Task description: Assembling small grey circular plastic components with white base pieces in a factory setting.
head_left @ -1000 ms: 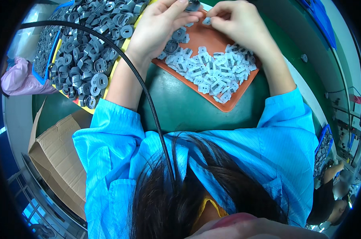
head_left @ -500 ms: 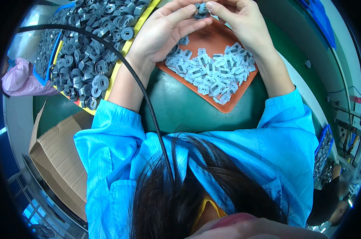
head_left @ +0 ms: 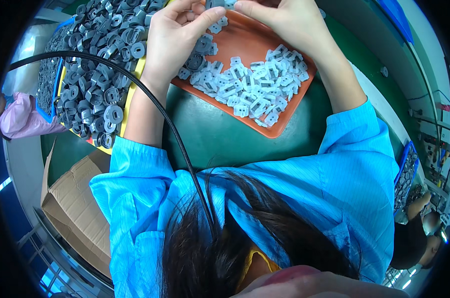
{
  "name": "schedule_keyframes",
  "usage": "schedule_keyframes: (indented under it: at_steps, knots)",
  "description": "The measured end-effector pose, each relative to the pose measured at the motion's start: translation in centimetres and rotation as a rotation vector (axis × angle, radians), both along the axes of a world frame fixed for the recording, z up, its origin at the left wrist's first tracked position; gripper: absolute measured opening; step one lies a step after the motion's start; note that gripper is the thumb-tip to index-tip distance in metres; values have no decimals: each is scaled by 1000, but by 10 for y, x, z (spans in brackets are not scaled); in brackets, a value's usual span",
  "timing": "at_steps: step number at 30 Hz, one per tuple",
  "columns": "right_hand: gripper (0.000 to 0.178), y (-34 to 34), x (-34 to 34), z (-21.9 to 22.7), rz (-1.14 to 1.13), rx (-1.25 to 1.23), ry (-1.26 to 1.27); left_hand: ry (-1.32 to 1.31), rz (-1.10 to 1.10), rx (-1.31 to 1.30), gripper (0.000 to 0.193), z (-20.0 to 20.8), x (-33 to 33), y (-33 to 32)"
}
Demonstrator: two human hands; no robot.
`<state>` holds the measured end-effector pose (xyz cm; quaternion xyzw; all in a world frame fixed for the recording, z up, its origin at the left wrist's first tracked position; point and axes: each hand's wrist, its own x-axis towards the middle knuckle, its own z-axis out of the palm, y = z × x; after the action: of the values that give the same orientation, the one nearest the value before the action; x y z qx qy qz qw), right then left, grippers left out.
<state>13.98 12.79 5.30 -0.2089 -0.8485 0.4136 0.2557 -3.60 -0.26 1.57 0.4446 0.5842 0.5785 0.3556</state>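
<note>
Both my hands are raised over the far part of an orange tray [head_left: 247,42]. My left hand [head_left: 175,37] pinches a grey plastic part [head_left: 214,4] between thumb and fingers, at the upper edge of the view. My right hand [head_left: 297,22] closes thumb and fingers on a small translucent plastic piece [head_left: 230,4], right beside the grey part. Whether the two pieces touch I cannot tell. Translucent plastic pieces [head_left: 257,92] lie heaped in the tray's near corner. A few darker grey parts [head_left: 195,61] rest by my left wrist.
Left of the tray, a yellow-edged bin [head_left: 128,107] is heaped with grey plastic parts [head_left: 103,59]. Beyond it stands a blue bin [head_left: 51,111] of small dark pieces. An open cardboard box [head_left: 81,198] sits lower left. A black cable [head_left: 158,99] crosses the view. Other people are at both sides.
Both hands, still close together, have shifted left and toward the top edge. The held pieces have moved apart slightly, with the translucent one now showing by my right thumb. The whole view has shifted slightly.
</note>
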Motion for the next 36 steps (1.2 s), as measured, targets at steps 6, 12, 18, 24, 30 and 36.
schedule_keyframes:
  at_steps: [6,12,18,24,30,36]
  knots:
    - [15,9,-9,-20,111,-379,45,167,35,95,42,-8,12,2]
    - [15,14,-2,-13,21,-340,61,232,100,128,35,-8,20,5]
    - [14,7,-7,-16,61,-231,-31,77,103,89,31,-3,31,1]
    - [16,14,-2,-18,128,-305,64,3,14,112,30,-2,31,3]
    - [18,11,-3,-25,124,-731,42,182,60,93,29,3,40,-3]
    - [17,21,-4,-18,154,-809,42,638,34,245,32,12,22,0]
